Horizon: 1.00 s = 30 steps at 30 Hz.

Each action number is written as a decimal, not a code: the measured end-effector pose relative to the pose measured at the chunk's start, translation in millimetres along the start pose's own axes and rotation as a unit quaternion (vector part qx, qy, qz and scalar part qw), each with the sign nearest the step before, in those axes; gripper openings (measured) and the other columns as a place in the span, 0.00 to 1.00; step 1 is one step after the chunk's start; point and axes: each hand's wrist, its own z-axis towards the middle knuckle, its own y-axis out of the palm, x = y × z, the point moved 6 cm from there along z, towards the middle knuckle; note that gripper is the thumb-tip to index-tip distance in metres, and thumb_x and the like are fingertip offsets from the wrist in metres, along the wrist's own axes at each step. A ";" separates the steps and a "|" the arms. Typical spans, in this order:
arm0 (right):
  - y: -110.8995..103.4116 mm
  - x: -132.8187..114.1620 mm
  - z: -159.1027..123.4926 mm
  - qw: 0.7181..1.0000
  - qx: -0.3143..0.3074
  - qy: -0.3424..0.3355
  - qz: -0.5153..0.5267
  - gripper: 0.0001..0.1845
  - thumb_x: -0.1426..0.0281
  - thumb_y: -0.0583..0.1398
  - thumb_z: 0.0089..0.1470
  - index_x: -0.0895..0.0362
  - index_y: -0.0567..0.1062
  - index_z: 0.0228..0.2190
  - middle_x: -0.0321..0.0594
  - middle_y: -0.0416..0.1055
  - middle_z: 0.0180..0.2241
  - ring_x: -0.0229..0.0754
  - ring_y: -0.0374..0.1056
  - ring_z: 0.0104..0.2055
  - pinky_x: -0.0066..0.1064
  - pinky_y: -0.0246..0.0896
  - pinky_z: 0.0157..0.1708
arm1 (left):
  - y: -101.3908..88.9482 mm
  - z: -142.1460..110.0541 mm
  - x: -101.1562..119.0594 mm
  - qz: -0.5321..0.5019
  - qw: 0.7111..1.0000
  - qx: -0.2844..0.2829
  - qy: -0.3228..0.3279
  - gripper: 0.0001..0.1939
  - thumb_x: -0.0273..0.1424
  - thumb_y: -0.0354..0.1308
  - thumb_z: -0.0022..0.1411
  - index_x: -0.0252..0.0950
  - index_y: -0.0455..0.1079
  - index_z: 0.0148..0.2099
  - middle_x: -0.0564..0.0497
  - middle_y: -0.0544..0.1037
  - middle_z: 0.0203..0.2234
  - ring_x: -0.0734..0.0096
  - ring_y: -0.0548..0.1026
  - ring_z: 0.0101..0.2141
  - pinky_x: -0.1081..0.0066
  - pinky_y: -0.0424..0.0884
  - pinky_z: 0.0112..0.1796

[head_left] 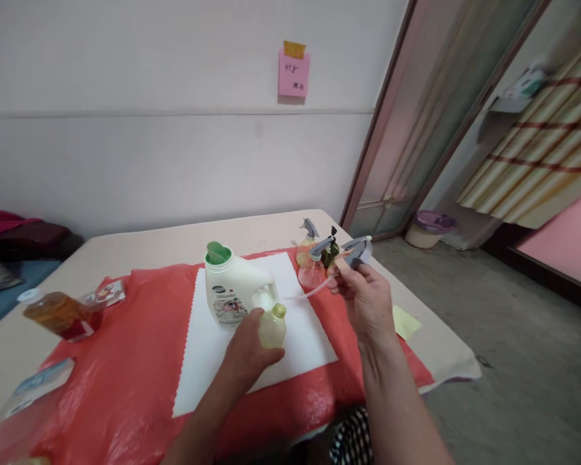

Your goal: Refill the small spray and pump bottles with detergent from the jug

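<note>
My left hand [246,349] is wrapped round a small yellowish spray bottle [274,328] whose threaded neck is uncovered. Held up in my right hand [365,294] is a grey trigger spray head [358,252], with its pale dip tube [312,294] pointing left above the bottle's neck and apart from it. Behind the left hand stands a large cream jug [237,284] with a handle, its green-rimmed mouth uncapped. Near my right hand are other spray bottles: a pink one [312,272], a yellow one [304,250] and a dark one [330,253].
A white cloth [203,368] lies over red plastic sheeting [140,336] on the table. To the left are a bottle of amber liquid [61,315] and a small packet [107,294]. A yellow paper note [405,321] lies at the right edge. A bin [427,229] stands on the floor.
</note>
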 end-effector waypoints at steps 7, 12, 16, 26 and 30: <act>1.6 -1.0 -3.9 1.000 -0.023 0.017 0.011 0.12 0.65 0.71 0.39 0.58 0.79 0.27 0.37 0.76 0.23 0.34 0.68 0.19 0.25 0.64 0.18 | -4.8 0.7 0.9 0.054 0.998 0.029 0.028 0.36 0.31 0.64 0.45 0.37 0.61 0.58 0.42 0.72 0.51 0.49 0.70 0.52 0.56 0.65 0.50; 4.9 0.1 -7.4 0.999 -0.042 0.016 0.008 0.10 0.65 0.70 0.42 0.57 0.80 0.29 0.36 0.76 0.23 0.34 0.68 0.19 0.25 0.63 0.20 | -6.6 1.4 -1.3 0.076 0.994 0.053 0.061 0.36 0.30 0.64 0.46 0.37 0.61 0.59 0.41 0.71 0.52 0.47 0.67 0.56 0.53 0.64 0.53; 22.9 19.4 -16.6 0.993 -0.108 0.052 0.004 0.11 0.63 0.71 0.44 0.54 0.81 0.31 0.35 0.77 0.27 0.34 0.69 0.23 0.26 0.63 0.23 | -8.8 -1.5 5.6 0.025 0.992 0.076 0.099 0.38 0.29 0.65 0.44 0.38 0.61 0.59 0.43 0.71 0.53 0.50 0.67 0.55 0.53 0.63 0.56; 65.1 53.2 -51.0 0.946 -0.313 0.082 -0.007 0.18 0.61 0.72 0.44 0.50 0.83 0.40 0.41 0.80 0.40 0.46 0.72 0.43 0.42 0.66 0.48 | -31.0 -20.3 19.7 -0.020 0.966 0.183 0.182 0.39 0.27 0.65 0.43 0.43 0.61 0.59 0.49 0.72 0.49 0.55 0.69 0.50 0.56 0.67 0.51; 65.8 60.5 -49.7 0.948 -0.308 0.073 -0.010 0.17 0.62 0.72 0.44 0.50 0.84 0.38 0.41 0.79 0.43 0.47 0.72 0.47 0.43 0.67 0.50 | -32.0 -18.6 19.1 -0.007 0.972 0.178 0.152 0.38 0.27 0.65 0.43 0.42 0.62 0.58 0.48 0.72 0.48 0.53 0.69 0.51 0.54 0.67 0.52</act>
